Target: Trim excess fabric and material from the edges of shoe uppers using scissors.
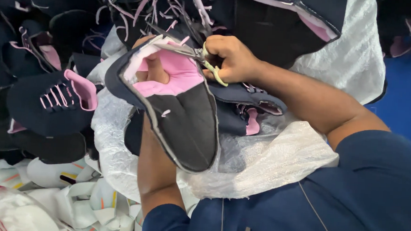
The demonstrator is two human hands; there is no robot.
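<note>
The person is holding a navy shoe upper (182, 121) up in front of the chest, and everything here is placed against it. Its long axis is running from the pink-lined top edge, far from the body, down to the rounded dark toe end pointing back toward the person's navy sleeve (373, 192). The left hand (153, 67) is reaching up from below and is tucked inside the upper, fingers spread against the soft pink lining, so it is gripping the piece from within. The right hand (231, 59) is sitting just to the right of the upper's top edge, closed around small thread snips (203, 57) with pale yellow-green handles; their metal blades are touching the grey-white seam edge there. The right hand is the nearer one to that top edge, where the blades are meeting it.

The upper is looking like padded fabric: matte navy outside, charcoal inner panel, light stitched binding along the rim. Beneath it, crinkled translucent plastic sheeting (277, 165) is lying over the lap. Beyond and to the left of the upper, a pile of similar navy-and-pink uppers (53, 104) is heaped, some with pink laces. Below left, white shoe pieces (86, 202) with coloured accents are lying.
</note>
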